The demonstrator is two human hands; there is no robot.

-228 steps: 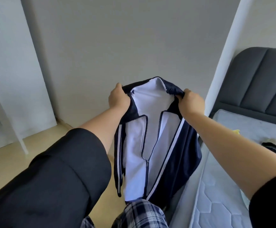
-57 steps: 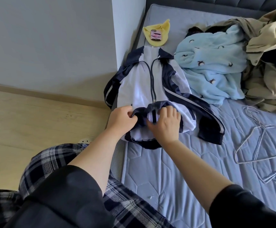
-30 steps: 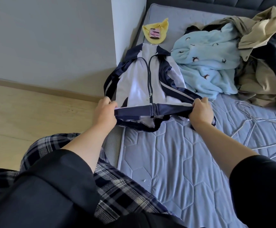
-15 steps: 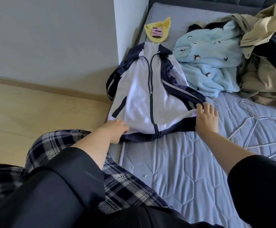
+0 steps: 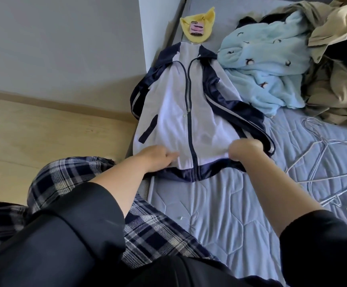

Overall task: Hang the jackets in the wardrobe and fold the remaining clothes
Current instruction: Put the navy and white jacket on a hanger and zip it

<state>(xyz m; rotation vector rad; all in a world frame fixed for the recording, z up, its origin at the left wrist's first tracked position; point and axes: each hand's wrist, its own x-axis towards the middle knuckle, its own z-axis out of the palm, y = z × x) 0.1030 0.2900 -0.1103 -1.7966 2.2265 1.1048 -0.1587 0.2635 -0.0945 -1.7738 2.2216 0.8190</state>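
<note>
- Grey-blue quilted mattress [image 5: 220,220] of the bed, carrying all the clothes, same as half a second ago.
- Heap of beige and dark clothes [image 5: 334,65] at far right, pale blue fleece garment with small dark motifs [image 5: 265,65] just beside it, neither shifted.
- White zip-up jacket with navy sleeves and hem [image 5: 187,112] flat, front up, on the mattress's left edge, collar away; hem now lifted and bunched at its right corner, flat before.
- Silver wire hangers [image 5: 321,162] at right, apart from the jacket.
- Left hand [image 5: 154,157] resting on the lower white panel, fingers relaxed, slid inward toward the zip.
- Right hand [image 5: 245,151], earlier laid flat, now clenched, fingers grasping the lower right fabric.
- Yellow cloth with a small pink item [image 5: 197,27] beyond the collar.
</note>
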